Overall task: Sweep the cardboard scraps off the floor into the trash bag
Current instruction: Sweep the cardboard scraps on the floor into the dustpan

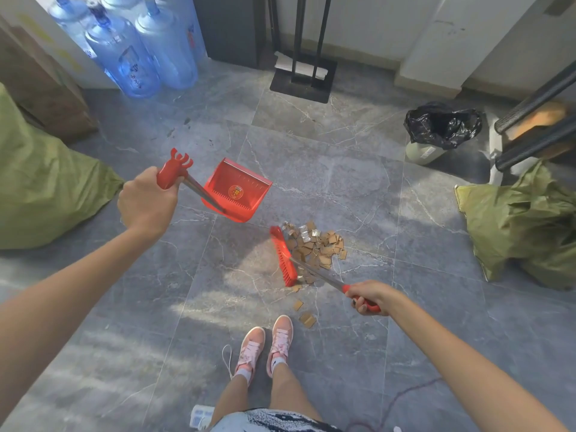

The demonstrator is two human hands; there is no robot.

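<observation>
As the broom head [282, 257] stands against the left edge of the cardboard scraps [318, 247] heaped on the grey floor [311, 157], its long axis pointing away from the person, fingers of the right hand [369, 297] curl round the shaft [318, 275], which slants back rightward. The left hand [146, 201] grips the red dustpan [238, 188] by its handle, left of the pile. The black trash bag [442, 124] sits well apart, far right.

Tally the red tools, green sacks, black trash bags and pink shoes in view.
Red tools: 2, dustpan and broom
Green sacks: 2
Black trash bags: 1
Pink shoes: 2
Total: 7
</observation>
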